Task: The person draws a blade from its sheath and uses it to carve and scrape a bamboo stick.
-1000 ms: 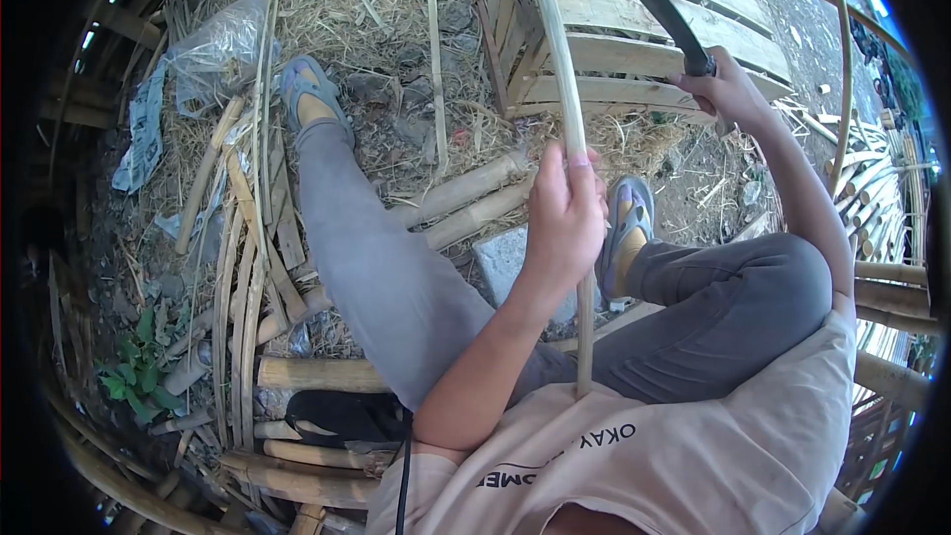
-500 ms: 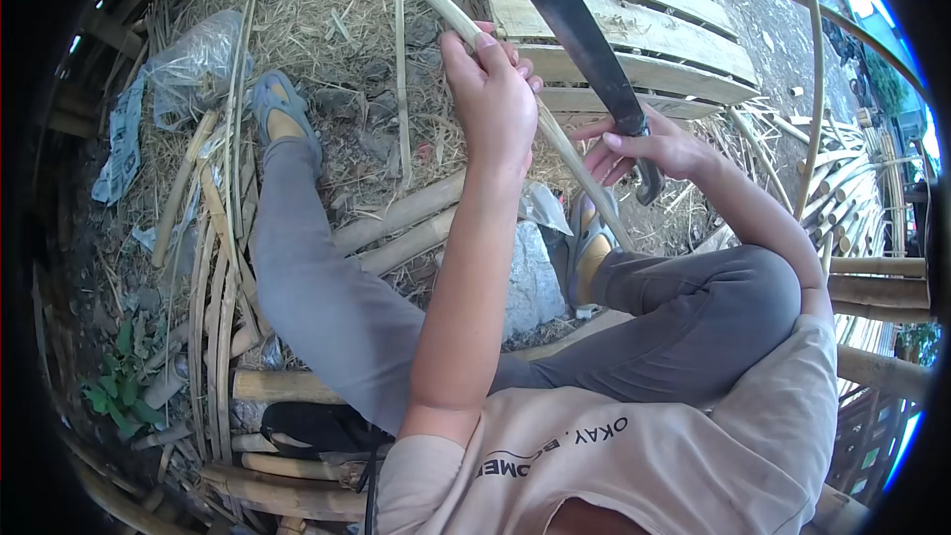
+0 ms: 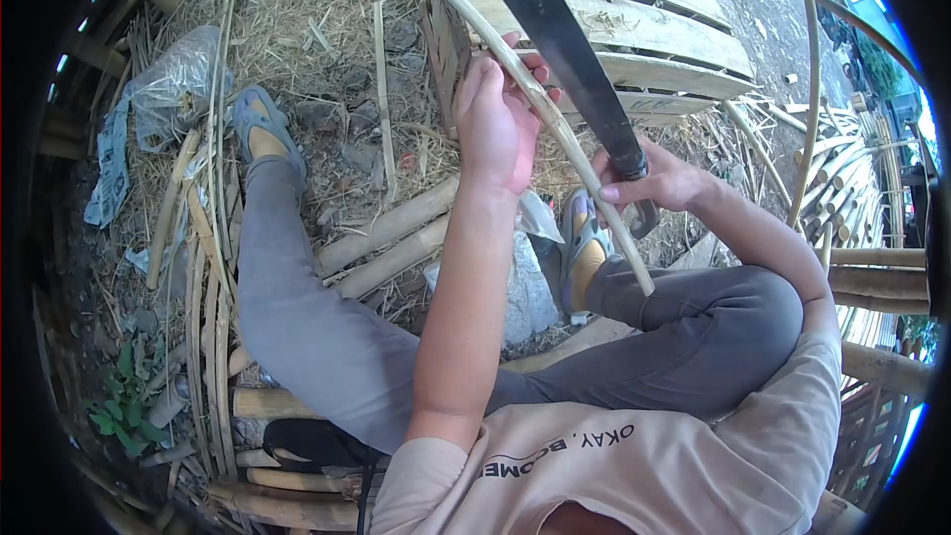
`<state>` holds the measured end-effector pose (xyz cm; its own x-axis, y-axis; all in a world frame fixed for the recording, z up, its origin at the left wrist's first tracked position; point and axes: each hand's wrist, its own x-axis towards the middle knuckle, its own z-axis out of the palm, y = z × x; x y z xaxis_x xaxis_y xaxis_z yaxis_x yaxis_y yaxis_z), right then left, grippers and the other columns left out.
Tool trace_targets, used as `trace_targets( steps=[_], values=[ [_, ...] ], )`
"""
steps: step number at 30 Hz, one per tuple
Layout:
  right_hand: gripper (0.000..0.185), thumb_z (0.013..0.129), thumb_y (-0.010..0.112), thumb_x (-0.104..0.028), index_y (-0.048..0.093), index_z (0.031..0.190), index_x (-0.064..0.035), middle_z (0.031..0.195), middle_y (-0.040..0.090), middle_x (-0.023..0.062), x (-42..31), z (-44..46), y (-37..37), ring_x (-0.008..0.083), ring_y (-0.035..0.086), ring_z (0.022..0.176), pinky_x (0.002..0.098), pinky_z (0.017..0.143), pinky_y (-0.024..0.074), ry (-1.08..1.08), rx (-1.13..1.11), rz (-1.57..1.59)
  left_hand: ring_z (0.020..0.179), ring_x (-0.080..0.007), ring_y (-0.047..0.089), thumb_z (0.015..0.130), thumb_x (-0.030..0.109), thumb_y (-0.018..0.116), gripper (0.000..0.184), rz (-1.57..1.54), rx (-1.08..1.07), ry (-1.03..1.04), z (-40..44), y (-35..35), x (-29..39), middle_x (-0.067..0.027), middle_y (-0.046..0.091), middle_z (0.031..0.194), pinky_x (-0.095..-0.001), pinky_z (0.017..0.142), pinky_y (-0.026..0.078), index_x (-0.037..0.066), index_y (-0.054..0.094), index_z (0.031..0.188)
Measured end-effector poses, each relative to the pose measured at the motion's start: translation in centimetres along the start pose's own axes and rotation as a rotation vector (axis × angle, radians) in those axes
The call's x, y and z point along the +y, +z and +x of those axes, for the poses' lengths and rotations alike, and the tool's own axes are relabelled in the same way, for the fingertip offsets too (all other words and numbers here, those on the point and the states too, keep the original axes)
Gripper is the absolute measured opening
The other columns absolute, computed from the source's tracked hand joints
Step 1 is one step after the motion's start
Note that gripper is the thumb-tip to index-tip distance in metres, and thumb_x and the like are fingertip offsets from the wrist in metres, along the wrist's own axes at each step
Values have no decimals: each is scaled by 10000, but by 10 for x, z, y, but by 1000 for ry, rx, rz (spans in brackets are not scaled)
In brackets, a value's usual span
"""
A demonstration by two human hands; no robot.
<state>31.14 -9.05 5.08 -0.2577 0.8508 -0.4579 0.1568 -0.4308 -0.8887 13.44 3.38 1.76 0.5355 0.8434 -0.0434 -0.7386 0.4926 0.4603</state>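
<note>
A long, pale bamboo strip slants from the top of the view down to its cut end above my right shin. My left hand supports it with the palm turned up; the strip lies across the fingers, with the thumb on its other side. My right hand is closed round the handle of a machete. The dark, broad blade points up and away to the left, and the hooked handle end shows below the hand. The strip's lower part passes beside the right hand's fingers.
A slatted wooden platform stands ahead. Bamboo poles lie between my feet, and cut poles are piled at right. Thin strips, a clear plastic bag and a leafy plant are on the left. Straw litters the ground.
My left hand has turned palm up and loosened round the strip. The strip has shifted, its lower end now in front of my right leg. My right hand's fingers have closed round the machete handle.
</note>
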Motion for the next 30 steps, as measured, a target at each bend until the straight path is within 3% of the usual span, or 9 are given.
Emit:
trace_targets(
  steps=[4, 7, 8, 9, 11, 13, 17, 25, 30],
  values=[
    [216, 902, 712, -123, 614, 1041, 9, 848, 711, 105, 5, -2, -5, 182, 718, 754, 293, 695, 579, -36, 88, 118, 1033, -218, 591, 1085, 287, 333, 375, 232, 208, 40, 9, -20, 10, -119, 624, 1104, -399, 846, 521, 29, 485, 1312],
    [187, 909, 686, -96, 614, 1047, 8, 871, 719, 114, 4, -7, -9, 197, 723, 796, 303, 713, 583, -40, 179, 56, 918, -192, 623, 997, 186, 484, 269, 821, 671, 422, 57, -140, 25, -105, 647, 991, -334, 781, 522, -13, 557, 1161],
    [182, 911, 682, -92, 613, 1047, 7, 874, 720, 114, 5, -9, -9, 200, 723, 803, 305, 717, 584, -43, 207, 43, 874, -265, 641, 939, 73, 481, 190, 883, 901, 343, 65, -180, 29, -166, 659, 973, -362, 773, 509, -41, 586, 1048],
    [175, 912, 676, -84, 614, 1052, 1, 887, 722, 108, 8, -11, -13, 193, 720, 829, 315, 732, 592, -62, 199, 55, 880, -325, 656, 922, 117, 529, 194, 1250, 1018, 280, 62, -206, 31, -194, 668, 925, -427, 837, 511, -33, 594, 1025],
    [172, 912, 676, -81, 615, 1052, -2, 886, 721, 102, 9, -15, -14, 189, 719, 841, 320, 736, 597, -64, 199, 61, 976, -395, 641, 903, 136, 566, 232, 1720, 912, 9, 73, -317, 9, -240, 656, 999, -484, 923, 489, -39, 600, 1051],
    [161, 914, 677, -81, 618, 1045, -7, 878, 716, 88, 14, -17, -18, 172, 714, 851, 318, 729, 600, -64, 215, 71, 1102, -438, 599, 904, 196, 618, 322, 1883, 774, -269, 51, -323, -9, -265, 625, 1122, -512, 986, 460, -30, 582, 1131],
    [164, 910, 690, -96, 626, 1031, -7, 869, 712, 76, 21, -21, -23, 157, 705, 832, 305, 715, 594, -46, 246, 28, 1182, -455, 564, 901, 267, 678, 502, 2038, 804, -199, 20, -300, -31, -280, 569, 1240, -493, 1008, 465, -7, 490, 1276],
    [180, 865, 707, -20, 603, 1009, 5, 846, 674, 80, 15, -21, -17, 132, 664, 770, 282, 717, 498, -6, 232, -7, 1113, -410, 643, 835, 257, 758, 421, 1869, 804, -374, 40, -317, -8, -269, 659, 1172, -476, 945, 528, -31, 651, 1123],
    [197, 903, 695, -78, 614, 1062, 3, 906, 716, 105, 19, -21, -19, 181, 711, 855, 316, 744, 569, -37, 220, 41, 1119, -400, 647, 805, 281, 776, 418, 1845, 800, -437, 35, -303, -4, -242, 682, 1158, -477, 942, 534, 10, 693, 1113]
  ],
)
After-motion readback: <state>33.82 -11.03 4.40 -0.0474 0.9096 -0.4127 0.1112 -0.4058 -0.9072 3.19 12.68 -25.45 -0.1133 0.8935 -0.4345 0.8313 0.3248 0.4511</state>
